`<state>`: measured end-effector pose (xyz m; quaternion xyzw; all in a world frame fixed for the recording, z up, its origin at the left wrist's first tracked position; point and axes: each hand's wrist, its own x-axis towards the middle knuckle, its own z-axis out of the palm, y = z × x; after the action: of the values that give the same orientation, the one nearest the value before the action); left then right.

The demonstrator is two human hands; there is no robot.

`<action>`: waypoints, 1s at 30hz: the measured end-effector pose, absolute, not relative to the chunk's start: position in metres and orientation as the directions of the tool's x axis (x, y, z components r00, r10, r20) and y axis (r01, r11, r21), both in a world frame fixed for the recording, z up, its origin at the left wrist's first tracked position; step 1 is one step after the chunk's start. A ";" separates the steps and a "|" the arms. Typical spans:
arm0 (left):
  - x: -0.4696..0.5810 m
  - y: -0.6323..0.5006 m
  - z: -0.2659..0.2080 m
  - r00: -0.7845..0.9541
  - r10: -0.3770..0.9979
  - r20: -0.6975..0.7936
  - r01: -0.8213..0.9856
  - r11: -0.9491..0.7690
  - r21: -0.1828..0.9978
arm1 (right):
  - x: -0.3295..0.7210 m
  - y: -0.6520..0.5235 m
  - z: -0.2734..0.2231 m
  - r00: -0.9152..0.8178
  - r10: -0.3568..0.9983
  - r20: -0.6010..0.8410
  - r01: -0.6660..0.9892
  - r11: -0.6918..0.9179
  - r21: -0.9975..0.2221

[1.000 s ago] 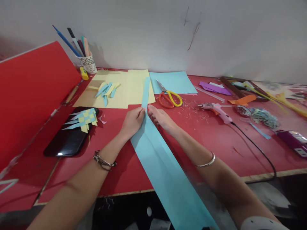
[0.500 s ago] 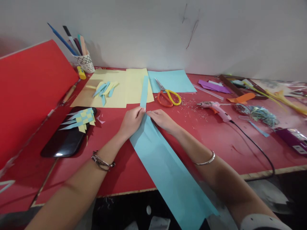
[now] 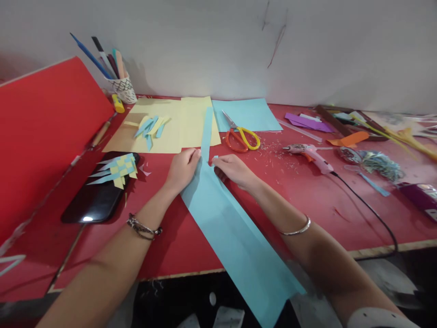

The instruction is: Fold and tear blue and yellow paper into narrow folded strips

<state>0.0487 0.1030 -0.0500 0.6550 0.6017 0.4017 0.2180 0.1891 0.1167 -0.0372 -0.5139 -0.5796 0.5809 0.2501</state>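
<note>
A long sheet of light blue paper [image 3: 235, 237] slants across the red table and hangs over its front edge. My left hand [image 3: 184, 168] is closed, pinching the sheet's far left part. My right hand [image 3: 234, 169] is closed on the far right edge, where a small blue tip pokes out above the fingers. Between my hands the paper parts in a short gap, and a narrow blue strip [image 3: 206, 132] runs on beyond them over the yellow paper [image 3: 196, 120]. Fingertips partly hide the parting line.
Scissors [image 3: 240, 134] lie just beyond my hands, by a blue sheet [image 3: 247, 115]. At right is a pink glue gun [image 3: 312, 155] with a black cord. A phone [image 3: 90, 202] bearing a woven paper piece [image 3: 119, 168] is at left, near a pen cup [image 3: 123, 89].
My right hand has moved slightly right, away from my left, and the paper between them has parted. The left hand has shifted a little left.
</note>
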 end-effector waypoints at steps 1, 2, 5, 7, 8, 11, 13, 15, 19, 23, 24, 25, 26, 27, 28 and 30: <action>0.048 0.103 -0.051 -0.049 0.963 0.264 0.613 -0.180 0.769 | 0.189 0.116 -0.036 -0.348 0.883 -0.316 0.310 -0.210 -0.927; 0.048 0.104 -0.051 -0.050 0.963 0.264 0.613 -0.179 0.770 | 0.189 0.115 -0.035 -0.360 0.879 -0.314 0.321 -0.200 -0.926; 0.048 0.103 -0.052 -0.056 0.965 0.255 0.605 -0.171 0.777 | 0.188 0.111 -0.032 -0.410 0.879 -0.242 0.419 -0.053 -0.906; 0.049 0.102 -0.051 -0.053 0.967 0.251 0.602 -0.169 0.781 | 0.188 0.109 -0.032 -0.434 0.887 -0.159 0.492 0.086 -0.866; 0.050 0.101 -0.051 -0.049 0.967 0.251 0.601 -0.172 0.780 | 0.188 0.108 -0.032 -0.442 0.887 -0.131 0.518 0.134 -0.845; 0.051 0.100 -0.050 -0.034 0.965 0.259 0.603 -0.186 0.775 | 0.186 0.106 -0.033 -0.439 0.894 -0.086 0.565 0.200 -0.801; 0.051 0.100 -0.050 -0.027 0.963 0.267 0.607 -0.197 0.770 | 0.184 0.105 -0.034 -0.417 0.907 -0.064 0.603 0.224 -0.766; 0.051 0.100 -0.050 -0.018 0.960 0.280 0.614 -0.211 0.761 | 0.183 0.103 -0.035 -0.400 0.916 -0.029 0.627 0.251 -0.737; 0.051 0.100 -0.051 -0.008 0.953 0.303 0.631 -0.230 0.740 | 0.183 0.104 -0.037 -0.361 0.932 0.009 0.615 0.245 -0.750; 0.050 0.101 -0.050 -0.020 0.951 0.310 0.640 -0.226 0.734 | 0.188 0.109 -0.039 -0.370 0.925 -0.083 0.520 0.133 -0.844; 0.050 0.101 -0.049 -0.026 0.950 0.310 0.642 -0.222 0.734 | 0.190 0.110 -0.040 -0.399 0.910 -0.115 0.471 0.095 -0.877; 0.049 0.100 -0.049 -0.033 0.950 0.310 0.642 -0.217 0.735 | 0.191 0.111 -0.041 -0.431 0.891 -0.142 0.417 0.057 -0.907; 0.049 0.100 -0.048 -0.040 0.950 0.310 0.644 -0.213 0.735 | 0.192 0.112 -0.042 -0.459 0.874 -0.161 0.369 0.023 -0.929; 0.049 0.100 -0.048 -0.045 0.950 0.309 0.645 -0.209 0.735 | 0.193 0.113 -0.044 -0.481 0.860 -0.171 0.334 -0.001 -0.943; 0.049 0.100 -0.048 -0.049 0.950 0.308 0.646 -0.206 0.735 | 0.194 0.114 -0.045 -0.493 0.852 -0.174 0.314 -0.013 -0.949; 0.049 0.100 -0.047 -0.052 0.950 0.307 0.648 -0.202 0.734 | 0.195 0.115 -0.047 -0.496 0.852 -0.166 0.302 -0.010 -0.953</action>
<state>0.0489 0.0997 -0.0467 0.6623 0.6034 0.4027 0.1874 0.1952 0.1148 -0.0467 -0.4377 -0.6595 0.5596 0.2456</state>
